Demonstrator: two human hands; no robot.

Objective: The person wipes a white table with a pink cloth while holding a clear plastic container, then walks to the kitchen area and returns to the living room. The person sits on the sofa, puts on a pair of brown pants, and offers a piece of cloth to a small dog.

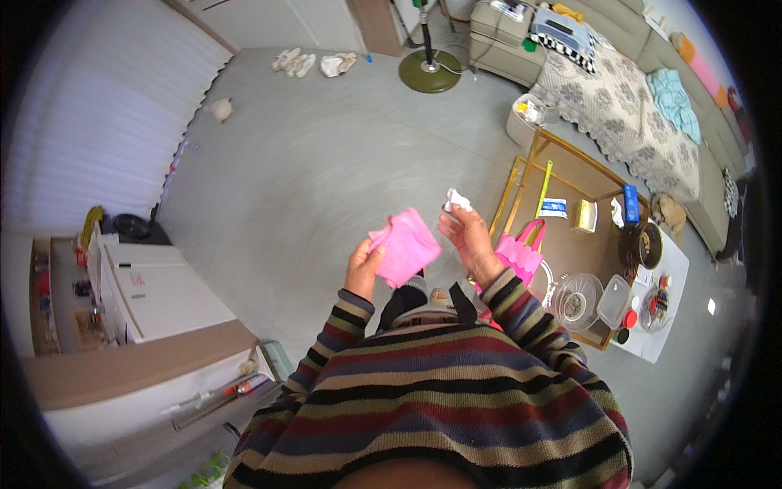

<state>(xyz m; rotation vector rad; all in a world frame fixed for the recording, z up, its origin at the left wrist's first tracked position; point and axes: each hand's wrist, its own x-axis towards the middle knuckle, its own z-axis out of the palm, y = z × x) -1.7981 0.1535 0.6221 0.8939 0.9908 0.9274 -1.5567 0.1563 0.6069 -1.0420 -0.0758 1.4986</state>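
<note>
1. We stand on a grey floor (326,163) beside a low table (570,244).
2. Our left hand (364,265) grips a pink cloth (405,246) at chest height.
3. Our right hand (471,236) pinches a white wad (457,199) in its fingertips.

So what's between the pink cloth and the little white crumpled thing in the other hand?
Nothing: in the head view only bare grey floor shows between the pink cloth and the small white crumpled thing.

Gold-framed brown low table (570,244), on it clear glass bowl (577,300), plastic container (613,301), blue box (631,204)
</note>
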